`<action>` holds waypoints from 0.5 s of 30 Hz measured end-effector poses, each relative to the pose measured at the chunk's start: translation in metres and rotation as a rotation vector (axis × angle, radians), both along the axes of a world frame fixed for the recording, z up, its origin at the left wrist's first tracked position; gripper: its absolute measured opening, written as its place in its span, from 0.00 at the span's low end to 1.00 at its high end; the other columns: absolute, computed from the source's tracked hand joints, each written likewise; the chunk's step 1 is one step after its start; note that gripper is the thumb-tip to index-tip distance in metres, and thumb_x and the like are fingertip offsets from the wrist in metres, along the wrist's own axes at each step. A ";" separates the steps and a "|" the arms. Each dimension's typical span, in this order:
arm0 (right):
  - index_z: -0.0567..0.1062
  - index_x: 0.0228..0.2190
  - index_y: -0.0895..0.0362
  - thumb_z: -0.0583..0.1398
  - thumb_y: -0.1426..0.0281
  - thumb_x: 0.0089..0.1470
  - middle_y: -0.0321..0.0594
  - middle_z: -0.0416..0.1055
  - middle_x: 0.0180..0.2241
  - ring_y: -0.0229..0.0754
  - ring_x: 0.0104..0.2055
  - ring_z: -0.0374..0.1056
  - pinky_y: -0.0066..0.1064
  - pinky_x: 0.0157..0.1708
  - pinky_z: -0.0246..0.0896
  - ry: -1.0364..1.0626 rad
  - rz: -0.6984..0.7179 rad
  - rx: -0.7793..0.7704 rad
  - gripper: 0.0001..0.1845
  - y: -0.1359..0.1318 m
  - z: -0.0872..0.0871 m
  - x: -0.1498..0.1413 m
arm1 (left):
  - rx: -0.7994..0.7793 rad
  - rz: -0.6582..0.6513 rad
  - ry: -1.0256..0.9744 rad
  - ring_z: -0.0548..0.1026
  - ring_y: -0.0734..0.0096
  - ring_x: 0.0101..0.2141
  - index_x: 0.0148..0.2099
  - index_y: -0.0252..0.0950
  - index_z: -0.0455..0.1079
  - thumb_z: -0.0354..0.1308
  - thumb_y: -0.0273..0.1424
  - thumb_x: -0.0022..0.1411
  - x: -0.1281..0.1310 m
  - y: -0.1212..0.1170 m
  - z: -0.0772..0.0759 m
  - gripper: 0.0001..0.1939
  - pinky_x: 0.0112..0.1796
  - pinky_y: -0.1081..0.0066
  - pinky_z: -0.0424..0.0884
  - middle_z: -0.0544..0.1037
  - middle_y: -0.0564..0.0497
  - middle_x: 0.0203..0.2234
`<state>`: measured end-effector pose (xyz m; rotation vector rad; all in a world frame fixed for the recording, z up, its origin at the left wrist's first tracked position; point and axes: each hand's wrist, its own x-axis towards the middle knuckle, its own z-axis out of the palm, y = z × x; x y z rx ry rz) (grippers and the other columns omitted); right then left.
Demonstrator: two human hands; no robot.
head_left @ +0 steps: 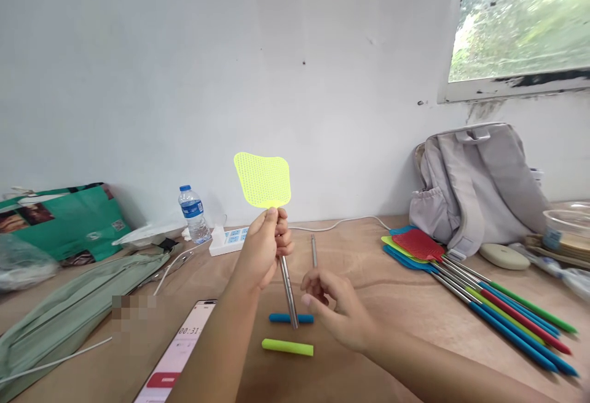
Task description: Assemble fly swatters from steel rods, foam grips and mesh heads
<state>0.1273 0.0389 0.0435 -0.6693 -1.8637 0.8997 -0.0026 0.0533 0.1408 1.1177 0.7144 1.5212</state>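
Note:
My left hand (265, 246) is closed around the neck of a yellow-green fly swatter (263, 179), its mesh head upright. The swatter's bare metal shaft (289, 295) slants down below the fist. To its right, my right hand (338, 308) is half curled, thumb apart from the fingers, with nothing visible in it. Behind those fingers lies a thin metal rod (314, 250), partly hidden. A blue handle tube (305, 318) lies crosswise behind the shaft's lower end. Nearer to me rests a yellow-green handle tube (288, 347).
Several finished fly swatters (488, 305) are piled at right before a grey backpack (479, 188). A phone (177, 348) with a timer lies left. Further back are a power strip (228, 241), a water bottle (193, 212) and a green bag (92, 225).

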 end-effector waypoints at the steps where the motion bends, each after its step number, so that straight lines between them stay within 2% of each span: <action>1: 0.65 0.31 0.57 0.56 0.63 0.52 0.33 0.62 0.23 0.34 0.25 0.57 0.26 0.24 0.53 0.060 0.046 -0.089 0.09 -0.003 0.005 0.000 | 0.006 -0.015 -0.016 0.47 0.87 0.13 0.28 0.35 0.59 0.53 0.37 0.60 0.004 0.000 -0.002 0.12 0.14 0.84 0.46 0.50 0.63 0.15; 4: 0.64 0.30 0.57 0.57 0.58 0.51 0.32 0.60 0.24 0.33 0.24 0.57 0.26 0.24 0.53 0.116 0.187 -0.255 0.14 -0.010 0.014 -0.001 | 0.007 -0.055 -0.062 0.44 0.86 0.12 0.27 0.37 0.56 0.53 0.40 0.59 0.014 -0.001 -0.007 0.15 0.13 0.84 0.45 0.48 0.64 0.14; 8: 0.63 0.27 0.57 0.56 0.55 0.52 0.31 0.59 0.22 0.32 0.22 0.56 0.24 0.20 0.51 0.093 0.170 -0.302 0.17 -0.013 0.012 -0.004 | -0.043 -0.147 -0.104 0.42 0.86 0.12 0.27 0.39 0.54 0.52 0.42 0.59 0.026 0.000 -0.017 0.16 0.12 0.85 0.44 0.47 0.65 0.12; 11: 0.61 0.25 0.56 0.53 0.51 0.52 0.31 0.61 0.19 0.32 0.19 0.57 0.24 0.17 0.52 0.155 0.172 -0.374 0.21 -0.010 0.011 -0.007 | -0.050 -0.214 -0.117 0.41 0.86 0.11 0.28 0.39 0.57 0.51 0.43 0.59 0.031 0.002 -0.024 0.15 0.12 0.85 0.44 0.46 0.65 0.11; 13: 0.61 0.22 0.56 0.51 0.48 0.51 0.31 0.62 0.17 0.32 0.16 0.57 0.24 0.17 0.52 0.174 0.170 -0.398 0.24 -0.006 0.011 -0.007 | -0.048 -0.231 -0.127 0.43 0.86 0.11 0.30 0.39 0.60 0.51 0.43 0.59 0.032 0.003 -0.027 0.13 0.12 0.84 0.48 0.47 0.65 0.11; 15: 0.61 0.19 0.56 0.49 0.47 0.51 0.30 0.60 0.13 0.31 0.14 0.56 0.23 0.15 0.51 0.148 0.154 -0.385 0.26 -0.001 0.010 -0.005 | -0.040 -0.202 -0.128 0.52 0.84 0.11 0.33 0.38 0.64 0.52 0.40 0.59 0.029 0.005 -0.026 0.11 0.15 0.81 0.58 0.55 0.63 0.12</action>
